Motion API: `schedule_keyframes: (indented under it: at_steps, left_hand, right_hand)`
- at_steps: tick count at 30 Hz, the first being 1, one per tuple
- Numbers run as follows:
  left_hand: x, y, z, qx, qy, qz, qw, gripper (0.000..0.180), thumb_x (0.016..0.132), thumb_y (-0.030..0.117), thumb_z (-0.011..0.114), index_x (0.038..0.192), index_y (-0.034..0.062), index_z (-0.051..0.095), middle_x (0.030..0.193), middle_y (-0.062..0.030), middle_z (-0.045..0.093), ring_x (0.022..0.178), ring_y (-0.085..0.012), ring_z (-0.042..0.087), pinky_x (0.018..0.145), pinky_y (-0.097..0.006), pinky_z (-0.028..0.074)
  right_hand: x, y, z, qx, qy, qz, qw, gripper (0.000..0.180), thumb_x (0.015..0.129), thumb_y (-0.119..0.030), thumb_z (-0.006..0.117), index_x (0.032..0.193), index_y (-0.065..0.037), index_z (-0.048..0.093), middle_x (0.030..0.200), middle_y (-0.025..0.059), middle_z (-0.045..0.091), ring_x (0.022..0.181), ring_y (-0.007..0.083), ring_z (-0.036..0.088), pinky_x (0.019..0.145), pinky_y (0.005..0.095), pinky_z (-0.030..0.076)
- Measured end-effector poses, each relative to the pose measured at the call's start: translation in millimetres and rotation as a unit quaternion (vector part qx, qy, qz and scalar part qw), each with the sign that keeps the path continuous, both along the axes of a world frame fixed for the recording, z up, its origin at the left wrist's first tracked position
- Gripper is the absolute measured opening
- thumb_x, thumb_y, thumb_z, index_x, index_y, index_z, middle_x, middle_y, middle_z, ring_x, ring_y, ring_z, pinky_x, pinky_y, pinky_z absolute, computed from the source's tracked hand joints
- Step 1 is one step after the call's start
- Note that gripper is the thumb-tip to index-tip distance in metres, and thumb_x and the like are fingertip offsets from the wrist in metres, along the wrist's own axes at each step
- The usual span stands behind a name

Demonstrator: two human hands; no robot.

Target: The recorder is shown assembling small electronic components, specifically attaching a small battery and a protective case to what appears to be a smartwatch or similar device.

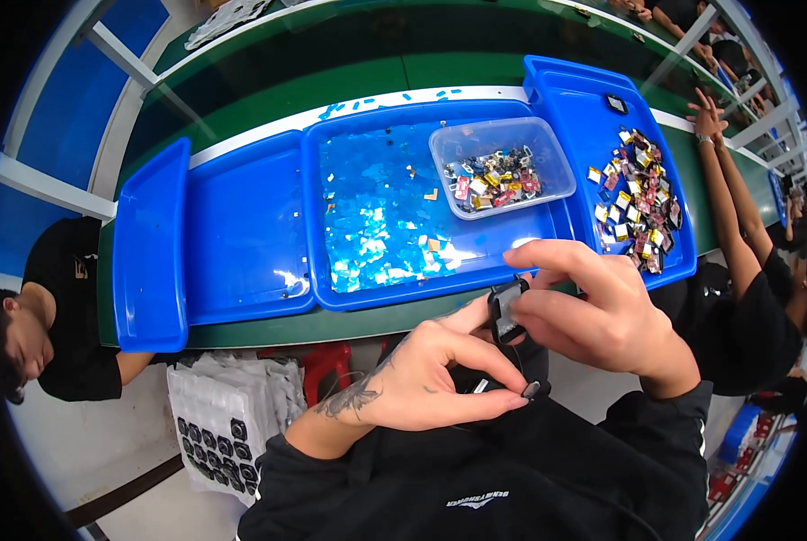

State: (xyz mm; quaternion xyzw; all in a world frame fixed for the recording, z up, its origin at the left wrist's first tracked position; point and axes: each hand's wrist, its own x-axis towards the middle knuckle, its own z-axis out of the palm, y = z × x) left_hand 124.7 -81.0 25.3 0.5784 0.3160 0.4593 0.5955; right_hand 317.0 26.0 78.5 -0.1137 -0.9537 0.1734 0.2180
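My left hand (pixel 421 374) is closed, with thumb and forefinger pinching a small grey piece (pixel 531 390). Its other fingers reach behind a small black rectangular case (pixel 508 309) with a pale, shiny inner face. My right hand (pixel 597 311) grips this case from the right, its fingertips on the face and edge; the forefinger is raised and bent. Both hands are held above my lap, in front of the near edge of the blue tray (pixel 394 300). What lies under the fingers at the case is partly hidden.
Blue film pieces (pixel 367 198) cover the middle tray's bottom. A clear plastic box (pixel 503 209) of small parts stands in it. The right tray (pixel 593 99) holds a heap of small electronic parts (pixel 638 198). Co-workers sit left and right; stacked white trays (pixel 219 397) stand lower left.
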Motion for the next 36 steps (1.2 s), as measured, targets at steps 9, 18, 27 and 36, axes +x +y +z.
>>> schedule_keyframes:
  at_steps: [9,18,27,36]
  left_hand:
    - [8,-1,-4,-0.001,0.023,0.008,1.0,0.014,0.075,0.007,0.078,0.088,0.0058,0.074,0.12,-0.0161,0.051,0.104,-0.0246,0.054,0.087,-0.032,0.043]
    - [9,-1,-9,-0.004,0.026,0.007,1.0,0.013,0.075,0.008,0.077,0.088,0.0055,0.074,0.119,-0.017,0.051,0.11,-0.0284,0.055,0.093,-0.035,0.043]
    - [7,-2,-3,-0.02,0.049,0.013,0.999,0.012,0.077,0.009,0.076,0.088,0.0048,0.073,0.118,-0.0168,0.053,0.101,-0.0259,0.059,0.089,-0.033,0.047]
    - [6,-4,-17,-0.065,-0.085,0.019,0.994,0.012,0.079,0.003,0.075,0.091,0.0004,0.073,0.14,-0.023,0.046,0.122,-0.0268,0.054,0.098,-0.033,0.045]
  right_hand:
    - [-6,-3,-3,0.085,-0.005,0.022,0.996,0.009,0.065,-0.009,0.064,0.069,-0.001,0.062,0.108,0.0102,0.061,0.067,0.0142,0.061,0.052,0.028,0.049]
    - [-7,-5,-13,0.068,-0.039,0.035,0.996,0.01,0.073,-0.006,0.062,0.075,0.003,0.06,0.113,0.0126,0.056,0.076,0.0179,0.064,0.052,0.0279,0.052]
    - [-3,-8,-12,-0.017,-0.07,0.005,0.997,0.013,0.075,-0.004,0.065,0.078,0.005,0.057,0.116,0.0152,0.054,0.079,0.0218,0.066,0.052,0.0311,0.054]
    - [13,-21,-15,-0.158,0.11,-0.165,0.967,0.022,0.068,0.009,0.074,0.087,0.001,0.066,0.109,0.0156,0.057,0.068,0.0166,0.062,0.061,0.0283,0.051]
